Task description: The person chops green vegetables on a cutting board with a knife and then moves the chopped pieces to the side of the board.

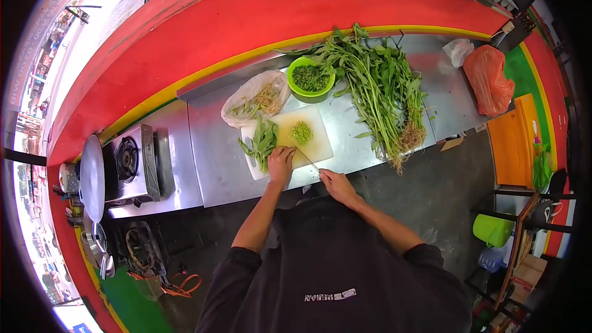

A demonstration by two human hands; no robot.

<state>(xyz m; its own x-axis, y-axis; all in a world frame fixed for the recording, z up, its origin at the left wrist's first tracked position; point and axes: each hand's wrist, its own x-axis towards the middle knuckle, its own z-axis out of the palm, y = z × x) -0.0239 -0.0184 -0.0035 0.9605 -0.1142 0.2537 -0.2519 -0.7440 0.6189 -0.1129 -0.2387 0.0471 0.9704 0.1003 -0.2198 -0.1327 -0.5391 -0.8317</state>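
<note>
My left hand point(282, 165) presses with closed fingers on a bunch of leafy greens point(264, 139), whose leaves spread over the left side of the white cutting board point(322, 146). In my right hand point(337, 185) is the handle of a kitchen knife point(306, 158); its blade points up and left across the board, close to my left fingertips. A small heap of chopped greens point(302, 131) lies just beyond the blade. Behind the board stands a bright green bowl point(291, 84) holding more chopped greens. The stem ends under my left fingers are partly hidden.
A large bundle of leafy stems with roots point(376, 86) covers the counter point(216, 166) to the right. A clear plastic bag point(233, 100) with root trimmings sits left of the bowl. A gas stove point(132, 166) is far left, an orange bag point(488, 80) far right.
</note>
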